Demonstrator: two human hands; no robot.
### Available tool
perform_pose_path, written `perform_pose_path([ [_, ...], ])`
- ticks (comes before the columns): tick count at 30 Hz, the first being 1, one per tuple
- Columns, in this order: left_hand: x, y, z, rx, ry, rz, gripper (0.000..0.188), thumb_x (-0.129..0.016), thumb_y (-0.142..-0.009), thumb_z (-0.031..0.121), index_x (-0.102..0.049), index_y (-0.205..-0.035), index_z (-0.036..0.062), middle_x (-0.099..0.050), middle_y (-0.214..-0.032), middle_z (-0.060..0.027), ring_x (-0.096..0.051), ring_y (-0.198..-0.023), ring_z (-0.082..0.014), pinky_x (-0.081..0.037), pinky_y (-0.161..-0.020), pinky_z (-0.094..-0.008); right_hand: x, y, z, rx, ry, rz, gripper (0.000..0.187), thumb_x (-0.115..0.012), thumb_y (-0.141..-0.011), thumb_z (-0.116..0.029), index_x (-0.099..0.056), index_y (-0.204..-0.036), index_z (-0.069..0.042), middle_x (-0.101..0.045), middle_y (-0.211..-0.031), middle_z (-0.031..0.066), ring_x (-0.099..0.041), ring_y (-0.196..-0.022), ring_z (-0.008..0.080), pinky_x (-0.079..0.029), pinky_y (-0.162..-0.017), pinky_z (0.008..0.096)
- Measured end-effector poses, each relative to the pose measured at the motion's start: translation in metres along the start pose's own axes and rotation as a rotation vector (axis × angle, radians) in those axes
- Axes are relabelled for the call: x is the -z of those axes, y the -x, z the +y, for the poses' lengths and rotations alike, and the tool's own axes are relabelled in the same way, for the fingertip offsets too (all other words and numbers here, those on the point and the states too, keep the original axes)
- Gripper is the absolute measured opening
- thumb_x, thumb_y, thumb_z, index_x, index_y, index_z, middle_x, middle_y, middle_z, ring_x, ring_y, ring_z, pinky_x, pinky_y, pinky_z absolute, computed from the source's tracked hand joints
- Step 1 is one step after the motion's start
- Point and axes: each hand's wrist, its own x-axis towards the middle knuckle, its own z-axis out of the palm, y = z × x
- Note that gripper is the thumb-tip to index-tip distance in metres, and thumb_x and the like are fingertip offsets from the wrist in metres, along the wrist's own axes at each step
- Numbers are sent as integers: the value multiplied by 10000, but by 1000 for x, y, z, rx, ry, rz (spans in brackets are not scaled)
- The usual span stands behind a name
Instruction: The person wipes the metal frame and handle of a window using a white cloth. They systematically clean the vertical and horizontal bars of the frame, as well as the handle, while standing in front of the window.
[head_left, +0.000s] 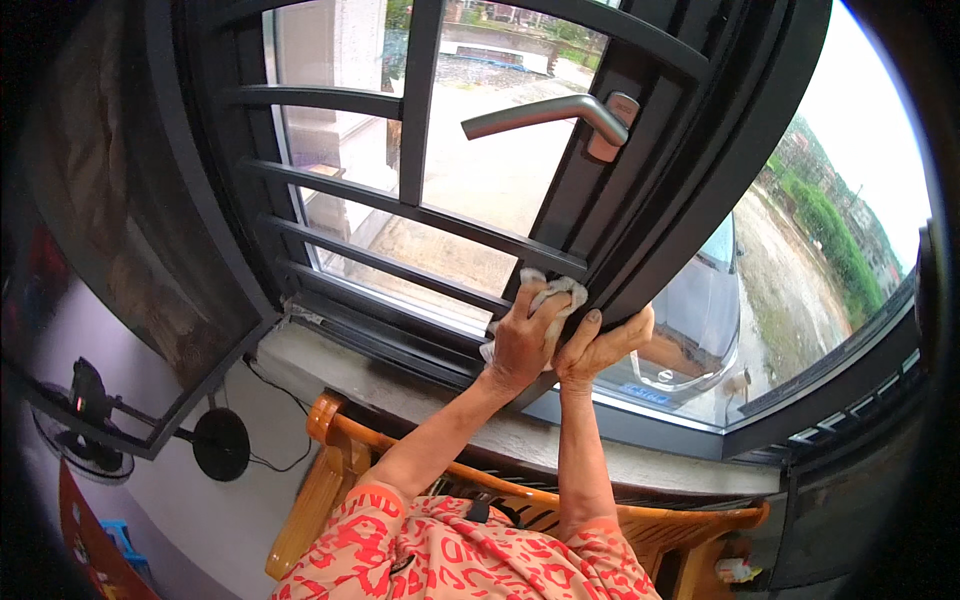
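The left hand (522, 343) presses a white cloth (553, 293) against the lower edge of the dark window frame (640, 200), fingers closed over it, so most of the cloth is hidden. The right hand (598, 347) grips the frame's edge just beside it, fingertips out of sight behind it.

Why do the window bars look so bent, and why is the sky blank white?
In the head view, the fisheye lens bows the dark window frame toward the rim; daylight outside overexposes the sky, while the room's corners fall dark. The left hand with its white cloth and the right hand stay sharp.
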Motion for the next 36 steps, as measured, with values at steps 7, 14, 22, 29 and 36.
perform_pose_path([
  [7, 13, -38, 28, 36, -102, 247, 295, -645, -835, 23, -591, -1113, 102, -522, -1082, -146, -629, -890, -363, -547, -678, -392, 4, 1, 4, -10, -29, -28, 580, -459, -955, -326, -326, -1351, 77, -349, -1259, 252, -352, -1183, 374, -254, -1013, 478],
  [14, -1, -10, 28, 111, -94, -19, 225, -619, -820, 27, -619, -1026, 118, -553, -1027, -135, -632, -796, -363, -532, -622, -434, 4, 4, 9, -72, -49, -99, 632, -446, -953, -387, -308, -1371, 66, -335, -1266, 263, -350, -1168, 385, -255, -1007, 491],
  [22, 21, -57, 44, -106, -75, 180, 278, -676, -815, 4, -630, -1084, 61, -562, -1058, -136, -629, -920, -303, -542, -734, -371, 5, 4, 7, -31, -34, -62, 644, -459, -967, -367, -313, -1352, 127, -345, -1274, 295, -356, -1157, 420, -270, -993, 499],
  [29, 4, -121, 82, -85, -1, 64, 359, -670, -822, 7, -613, -1166, 90, -529, -1054, -143, -616, -857, -294, -525, -702, -367, 6, 5, 7, -34, -5, -56, 631, -484, -958, -340, -313, -1358, 117, -346, -1270, 288, -372, -1147, 418, -287, -995, 500],
  [36, 23, -100, 57, -44, -197, -243, 361, -664, -759, 16, -594, -1105, 91, -532, -1031, -137, -645, -785, -372, -555, -656, -435, 7, 3, 3, -46, 1, -68, 642, -480, -939, -353, -311, -1356, 105, -340, -1274, 283, -359, -1155, 423, -288, -998, 510],
])
